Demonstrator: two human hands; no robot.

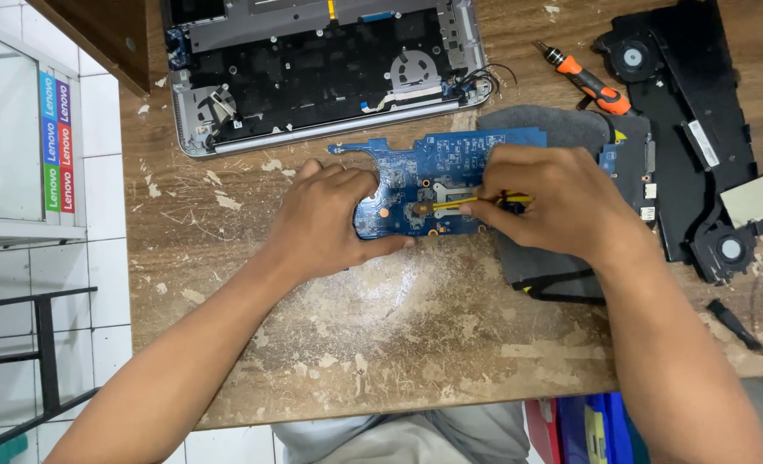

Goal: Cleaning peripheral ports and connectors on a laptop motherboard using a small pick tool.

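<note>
motherboard [437, 185], a blue one pulled out of a laptop, is lying flat on the worn wooden table [381, 344], its right end resting on a grey cloth [545, 258]. its long axis is running left to right across the view, with a thin arm of the board sticking out toward the upper left, near the open laptop shell [313, 77] that is sitting just above it.

left hand [326, 219] is curling over the board's left end, fingers and thumb pressing down on the edge and pinning it in place. right hand [553, 202] is closing in a pinch on a thin yellow-handled tool [476, 202], which is lying almost level and pointing left, its tip touching a spot near the middle of the board. what kind of tool it is i cannot tell; it is too small.

judging from this, the step in hand is fine work on a part at the board's centre: prying, scraping or loosening. the next move is likely calling for a steady left hold and light, well-aimed pressure at the tip, since a slip could be scratching nearby parts.

an orange screwdriver [588, 82] and a black fan assembly [691, 129] are lying off to the right, untouched.
</note>
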